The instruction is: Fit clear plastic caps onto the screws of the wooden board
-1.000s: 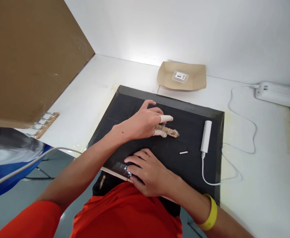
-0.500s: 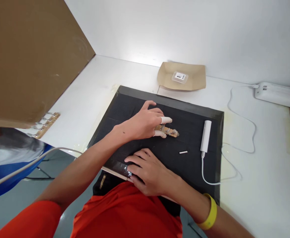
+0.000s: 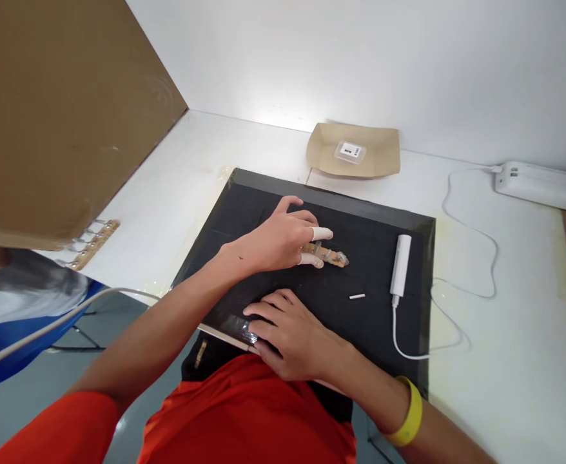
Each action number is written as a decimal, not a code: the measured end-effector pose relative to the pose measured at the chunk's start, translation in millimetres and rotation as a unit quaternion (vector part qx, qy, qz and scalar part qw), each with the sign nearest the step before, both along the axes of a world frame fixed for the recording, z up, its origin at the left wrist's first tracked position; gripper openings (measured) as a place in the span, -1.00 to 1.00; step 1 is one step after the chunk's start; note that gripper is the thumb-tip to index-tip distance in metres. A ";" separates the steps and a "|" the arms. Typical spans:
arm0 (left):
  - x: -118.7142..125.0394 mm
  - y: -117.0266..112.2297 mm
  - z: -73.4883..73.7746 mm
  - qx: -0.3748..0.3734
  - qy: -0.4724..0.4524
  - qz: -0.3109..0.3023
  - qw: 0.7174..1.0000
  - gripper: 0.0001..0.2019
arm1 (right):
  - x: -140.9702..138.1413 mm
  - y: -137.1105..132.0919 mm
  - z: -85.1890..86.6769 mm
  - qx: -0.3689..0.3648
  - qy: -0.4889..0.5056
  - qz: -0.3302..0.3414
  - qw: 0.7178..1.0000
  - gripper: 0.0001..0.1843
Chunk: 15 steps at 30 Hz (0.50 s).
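My left hand [image 3: 285,238] rests on the black mat [image 3: 244,212], with white finger covers on the thumb and index finger. Those two fingers lie along either side of a narrow tan strip [image 3: 335,258] with clear, shiny bits on it, and seem to hold it. Part of the strip is hidden under the palm, and the other fingers are stretched away from it. Near the mat's front edge my right hand [image 3: 290,335] lies palm down with fingers apart and nothing in it. A short white stick [image 3: 357,296] lies to the right of the strip.
A white cylindrical device [image 3: 401,265] on the mat has a cable running right toward a white power strip [image 3: 541,185]. Behind the mat, a brown paper tray [image 3: 322,151] holds a small clear box [image 3: 350,152]. Cardboard [image 3: 60,116] stands at left, near a strip with hooks [image 3: 94,245].
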<state>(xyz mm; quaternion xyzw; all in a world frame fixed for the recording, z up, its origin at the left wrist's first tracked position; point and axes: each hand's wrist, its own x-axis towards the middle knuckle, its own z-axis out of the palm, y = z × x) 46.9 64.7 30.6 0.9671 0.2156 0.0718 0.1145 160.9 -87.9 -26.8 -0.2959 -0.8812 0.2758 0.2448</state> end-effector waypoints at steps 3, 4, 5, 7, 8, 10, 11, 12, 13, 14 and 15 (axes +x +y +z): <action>0.8 0.2 2.0 -0.012 0.005 0.007 1.000 -0.55 | 0.1 0.0 0.1 0.004 -0.003 0.000 1.000 -0.84; 0.3 0.6 3.5 -0.020 0.001 0.007 1.000 -0.53 | 0.1 0.1 0.1 0.006 -0.004 0.000 1.000 -0.84; -0.9 1.1 5.5 -0.029 -0.008 0.008 1.000 -0.49 | 0.1 0.1 0.1 0.008 -0.003 -0.002 1.000 -0.84; -7.0 1.5 10.8 -0.053 -0.040 0.025 0.997 -0.36 | 0.2 0.2 -0.3 0.010 -0.004 -0.002 1.000 -0.85; -12.1 0.6 13.7 -0.069 -0.060 0.049 0.995 -0.27 | 0.2 0.2 -0.7 0.011 -0.003 -0.002 1.000 -0.86; -26.3 -5.1 18.4 -0.124 -0.116 0.113 0.979 -0.12 | 0.2 0.1 -1.6 0.010 0.002 -0.003 1.000 -0.86; -34.8 -10.6 19.8 -0.165 -0.158 0.149 0.962 -0.07 | 0.1 0.0 -2.0 0.010 0.009 -0.003 1.000 -0.87; -43.7 -18.2 20.5 -0.224 -0.213 0.160 0.937 -0.06 | 0.1 -0.1 -2.0 0.012 0.020 -0.005 1.000 -0.87; -52.5 -27.8 20.7 -0.290 -0.284 0.148 0.902 -0.09 | 0.1 -0.1 -1.6 0.016 0.037 -0.008 0.999 -0.88; -60.8 -38.9 20.7 -0.346 -0.348 0.145 0.859 -0.14 | 0.3 0.0 -0.7 0.021 0.060 -0.012 0.998 -0.88; -68.3 -51.2 21.0 -0.388 -0.392 0.165 0.818 -0.17 | 0.6 0.3 0.8 0.028 0.086 -0.020 0.996 -0.88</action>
